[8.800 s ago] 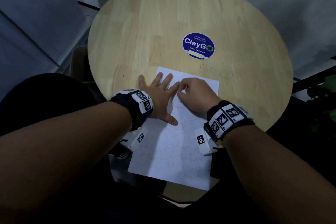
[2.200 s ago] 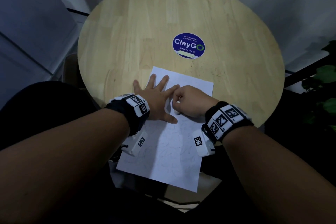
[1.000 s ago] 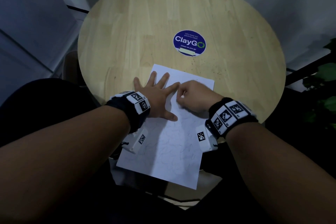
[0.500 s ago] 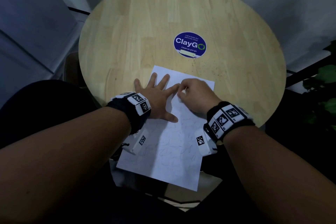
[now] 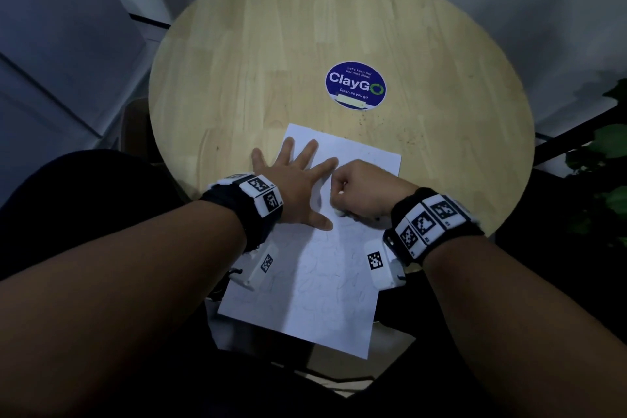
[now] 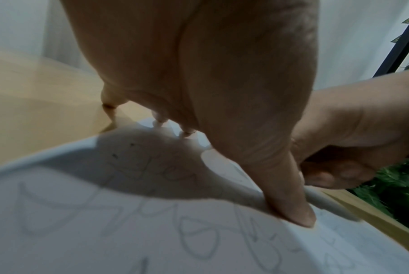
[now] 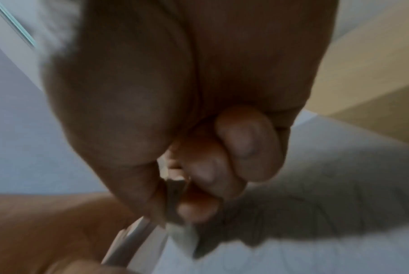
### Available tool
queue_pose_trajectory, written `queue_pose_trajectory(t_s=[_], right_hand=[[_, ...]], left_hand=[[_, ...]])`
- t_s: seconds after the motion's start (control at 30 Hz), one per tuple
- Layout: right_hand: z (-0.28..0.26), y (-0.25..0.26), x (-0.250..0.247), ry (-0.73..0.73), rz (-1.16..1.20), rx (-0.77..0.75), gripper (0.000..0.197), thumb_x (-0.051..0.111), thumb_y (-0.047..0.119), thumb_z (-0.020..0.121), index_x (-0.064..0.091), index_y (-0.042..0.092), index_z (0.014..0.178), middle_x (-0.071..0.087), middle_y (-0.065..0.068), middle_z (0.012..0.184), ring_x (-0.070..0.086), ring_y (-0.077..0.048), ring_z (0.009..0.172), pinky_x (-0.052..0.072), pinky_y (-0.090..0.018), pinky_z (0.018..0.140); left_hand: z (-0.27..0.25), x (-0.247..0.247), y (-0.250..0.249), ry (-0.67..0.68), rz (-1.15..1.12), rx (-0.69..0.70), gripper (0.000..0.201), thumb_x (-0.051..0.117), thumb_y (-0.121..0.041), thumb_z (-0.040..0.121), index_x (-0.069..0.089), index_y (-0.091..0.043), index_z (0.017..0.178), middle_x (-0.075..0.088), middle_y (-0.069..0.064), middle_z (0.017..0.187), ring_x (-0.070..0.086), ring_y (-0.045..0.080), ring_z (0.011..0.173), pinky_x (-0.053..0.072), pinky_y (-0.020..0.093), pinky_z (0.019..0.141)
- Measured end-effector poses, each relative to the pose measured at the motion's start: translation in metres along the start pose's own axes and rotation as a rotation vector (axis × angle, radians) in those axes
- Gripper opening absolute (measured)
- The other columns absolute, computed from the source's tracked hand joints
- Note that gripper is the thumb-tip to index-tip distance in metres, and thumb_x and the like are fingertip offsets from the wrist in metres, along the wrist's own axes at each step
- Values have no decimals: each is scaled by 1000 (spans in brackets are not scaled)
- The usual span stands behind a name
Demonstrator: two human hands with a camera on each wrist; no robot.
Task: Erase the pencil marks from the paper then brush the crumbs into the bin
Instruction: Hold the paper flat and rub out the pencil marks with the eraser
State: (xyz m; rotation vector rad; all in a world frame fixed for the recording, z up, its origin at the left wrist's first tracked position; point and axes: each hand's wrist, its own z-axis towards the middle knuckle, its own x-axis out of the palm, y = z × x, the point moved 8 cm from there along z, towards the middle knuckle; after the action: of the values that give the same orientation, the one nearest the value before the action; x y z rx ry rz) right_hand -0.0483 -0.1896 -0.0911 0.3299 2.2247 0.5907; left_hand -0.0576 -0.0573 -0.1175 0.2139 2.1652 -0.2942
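Seen from my remote station: my left hand (image 5: 298, 185) lies flat with its fingers spread on the upper half of the white sheet of paper (image 5: 325, 285), pinning it to the round pale wooden surface (image 5: 271, 44). The left wrist view shows the thumb (image 6: 290, 200) pressed straight down on the sheet, with a shallow ridge raised in the paper beside it. My right hand (image 5: 364, 188) sits just beside it, fingers curled tight around a small pale eraser (image 7: 175, 202); only a sliver of the eraser shows between the fingertips, and the right wrist view is blurred, so I cannot tell whether it touches the paper.

The sheet hangs partly over the near edge of the surface, towards my lap. Faint grey pencil marks (image 6: 193, 239), looping outlines, cover most of the lower half, and some lie under the shadow of my left palm. The strip of paper beyond my fingers looks nearly bare, which I take to mean the erasing has reached only the top portion.

A round blue sticker reading "ClayGo" (image 5: 355, 85) sits further out, and fine dark specks (image 5: 403, 136) lie scattered on the wood between it and the sheet; I judge them to be eraser crumbs. No bin shows in any view. By my reckoning, most of the erasing is left, and the brushing into the bin has not begun.
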Motion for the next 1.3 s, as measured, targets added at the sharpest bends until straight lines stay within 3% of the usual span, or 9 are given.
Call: queue_pose_trajectory(t_s=[0.17,0.3,0.47,0.6,0.77,0.9,1.07,1.2,1.3], right_hand=[[-1,2,-25,-317,-14,-37,15,60,18,97,70,20,86,72,2,84,68,-16,79,52,-31,64],[-3,-2,3,-17,90,33,12,61,10,93,71,12,86,77,-9,80,65,-22,61,48,-30,52],[-2,2,-26,-332,4,-28,14,59,18,98,68,18,88,71,0,87,69,-22,79,55,-36,66],[-1,-5,1,-6,93,53,12,60,8,93,70,9,87,77,-15,81,64,-27,62,50,-33,54],[-1,-1,-24,-293,-13,-34,14,59,16,97,69,19,87,74,5,88,69,-15,85,53,-31,68],[1,-4,-6,-75,23,4,11,62,11,92,70,14,86,78,-3,83,73,-20,76,56,-31,63],[0,-2,-21,-283,20,-31,14,59,15,95,69,18,86,76,3,85,72,-18,83,61,-37,73],[-1,-5,-2,-44,82,28,11,64,8,90,71,11,83,78,-11,79,70,-23,64,54,-34,56],[0,-3,-13,-196,56,-10,13,62,12,93,71,16,84,77,1,79,72,-16,74,57,-33,66]], left_hand=[[0,-1,0,1,5,-12,124,59,-95,72,-18,-53,160,-31,-5,171,-25,37,158,3,83,114],[0,-1,0,-2,4,-5,126,60,-95,71,-18,-53,160,-31,-6,171,-25,37,158,3,84,114],[0,-1,1,1,14,-14,125,58,-96,71,-19,-53,159,-31,-5,171,-24,37,158,4,83,114],[0,-1,1,3,10,-3,125,59,-96,71,-18,-53,160,-31,-6,171,-25,37,158,4,84,114],[2,-1,2,7,3,-23,125,57,-97,71,-20,-54,159,-31,-6,171,-25,37,158,3,82,115],[1,0,1,1,22,-14,125,58,-97,71,-20,-53,159,-31,-5,171,-24,38,158,3,82,115],[1,-1,1,-9,15,-16,124,57,-96,71,-19,-53,159,-30,-5,171,-23,38,158,4,82,115],[0,-1,1,-12,16,-10,124,58,-96,71,-18,-53,159,-30,-5,171,-23,38,158,4,83,114],[1,-1,1,-3,24,-16,124,57,-96,71,-19,-53,159,-31,-5,171,-24,38,158,5,82,115]])
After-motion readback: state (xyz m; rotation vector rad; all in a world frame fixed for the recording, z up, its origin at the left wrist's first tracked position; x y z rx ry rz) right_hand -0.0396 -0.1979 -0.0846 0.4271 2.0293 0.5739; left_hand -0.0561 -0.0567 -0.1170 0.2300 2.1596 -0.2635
